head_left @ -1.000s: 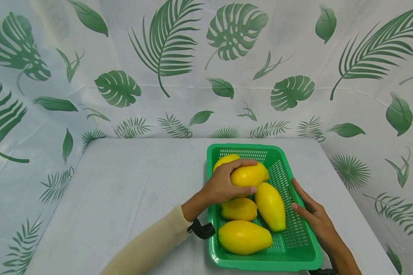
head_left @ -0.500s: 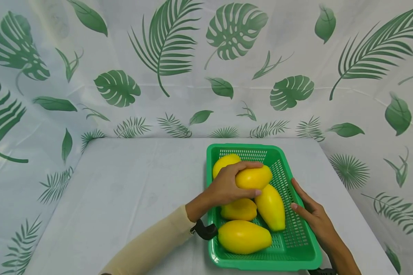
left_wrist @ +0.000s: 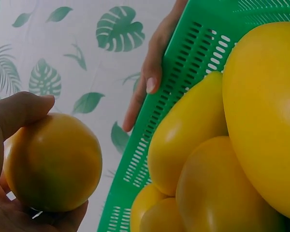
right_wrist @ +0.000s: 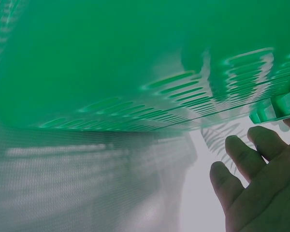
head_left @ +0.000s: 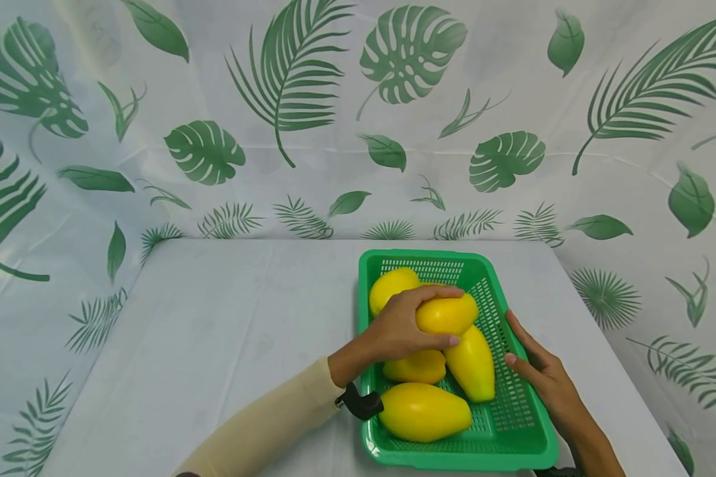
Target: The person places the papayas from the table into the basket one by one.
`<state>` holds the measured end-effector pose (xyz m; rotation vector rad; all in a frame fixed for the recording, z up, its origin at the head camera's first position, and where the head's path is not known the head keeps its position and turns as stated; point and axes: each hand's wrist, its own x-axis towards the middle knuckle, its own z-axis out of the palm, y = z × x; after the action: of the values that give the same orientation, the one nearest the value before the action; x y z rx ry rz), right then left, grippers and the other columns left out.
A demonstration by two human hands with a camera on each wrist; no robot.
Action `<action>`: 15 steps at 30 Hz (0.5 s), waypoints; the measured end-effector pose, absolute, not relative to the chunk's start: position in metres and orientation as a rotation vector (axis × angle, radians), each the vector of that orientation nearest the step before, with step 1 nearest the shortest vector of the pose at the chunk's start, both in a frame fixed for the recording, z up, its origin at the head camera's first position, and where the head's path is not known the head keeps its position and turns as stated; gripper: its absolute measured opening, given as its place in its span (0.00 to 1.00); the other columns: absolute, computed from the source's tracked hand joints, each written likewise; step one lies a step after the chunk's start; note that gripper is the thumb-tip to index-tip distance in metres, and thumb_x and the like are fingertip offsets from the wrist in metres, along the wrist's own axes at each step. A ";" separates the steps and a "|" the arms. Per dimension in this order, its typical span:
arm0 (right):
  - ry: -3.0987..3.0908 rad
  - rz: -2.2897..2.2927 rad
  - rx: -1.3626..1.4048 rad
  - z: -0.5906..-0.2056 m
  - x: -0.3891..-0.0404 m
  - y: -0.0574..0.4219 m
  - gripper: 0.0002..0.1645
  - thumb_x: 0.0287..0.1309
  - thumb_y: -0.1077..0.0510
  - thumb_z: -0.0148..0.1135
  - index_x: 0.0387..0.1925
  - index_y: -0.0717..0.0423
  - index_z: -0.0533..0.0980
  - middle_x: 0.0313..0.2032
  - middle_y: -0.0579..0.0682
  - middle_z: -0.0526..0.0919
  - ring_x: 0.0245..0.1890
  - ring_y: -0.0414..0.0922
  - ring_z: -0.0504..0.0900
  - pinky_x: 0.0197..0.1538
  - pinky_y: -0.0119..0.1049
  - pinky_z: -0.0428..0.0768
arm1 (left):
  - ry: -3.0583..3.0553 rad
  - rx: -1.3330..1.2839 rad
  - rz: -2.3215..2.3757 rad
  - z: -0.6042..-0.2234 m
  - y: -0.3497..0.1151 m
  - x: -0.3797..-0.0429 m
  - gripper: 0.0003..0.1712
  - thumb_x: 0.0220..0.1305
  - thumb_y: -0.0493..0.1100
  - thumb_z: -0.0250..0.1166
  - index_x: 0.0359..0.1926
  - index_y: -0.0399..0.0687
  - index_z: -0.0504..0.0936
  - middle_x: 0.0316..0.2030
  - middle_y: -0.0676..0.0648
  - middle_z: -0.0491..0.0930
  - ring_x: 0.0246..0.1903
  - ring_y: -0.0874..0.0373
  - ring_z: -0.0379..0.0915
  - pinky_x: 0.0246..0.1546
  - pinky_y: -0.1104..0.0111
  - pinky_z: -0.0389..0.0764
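My left hand grips a yellow papaya above the other fruit, near the middle of the green basket. In the left wrist view the held papaya shows end-on, with fingers round its top and underside. Beneath and around it lie several more papayas: one at the far left, one slanting on the right, a smaller one and a large one at the front. My right hand rests against the basket's right side, its fingers extended; the right wrist view shows separate fingertips below the rim.
The basket stands on a white-covered table, towards its right side. Behind and on both sides hangs a white sheet printed with green leaves. A black wrist strap on the left arm overlaps the basket's left rim.
My left hand has moved slightly right and nearer with the papaya, uncovering more of the far fruit. The right hand and basket have stayed in place.
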<state>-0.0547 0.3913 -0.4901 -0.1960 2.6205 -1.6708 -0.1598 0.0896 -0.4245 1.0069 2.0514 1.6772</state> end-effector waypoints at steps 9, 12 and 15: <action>2.613 -1.682 -0.187 -0.489 -0.054 0.391 0.42 0.82 0.63 0.49 0.86 0.42 0.47 0.87 0.43 0.43 0.79 0.20 0.50 0.65 0.10 0.64 | 2.078 1.039 1.667 -0.426 0.091 -0.158 0.36 0.65 0.47 0.76 0.73 0.54 0.77 0.73 0.56 0.75 0.68 0.63 0.73 0.68 0.68 0.77; 2.607 -1.682 -0.182 -0.489 -0.054 0.391 0.42 0.82 0.63 0.49 0.87 0.42 0.47 0.87 0.43 0.43 0.78 0.19 0.50 0.65 0.10 0.65 | 2.078 1.053 1.669 -0.426 0.090 -0.157 0.36 0.65 0.45 0.76 0.73 0.51 0.77 0.74 0.55 0.74 0.74 0.63 0.68 0.76 0.63 0.70; 2.610 -1.677 -0.178 -0.489 -0.054 0.391 0.42 0.82 0.63 0.49 0.87 0.42 0.47 0.87 0.43 0.43 0.78 0.20 0.50 0.65 0.10 0.64 | 2.096 1.065 1.661 -0.425 0.090 -0.156 0.36 0.66 0.46 0.75 0.73 0.50 0.77 0.74 0.55 0.74 0.74 0.64 0.67 0.77 0.63 0.69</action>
<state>-0.0541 0.3908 -0.4890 -0.1784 2.6098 -1.6772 -0.1559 0.0902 -0.4249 1.0648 2.0957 1.6609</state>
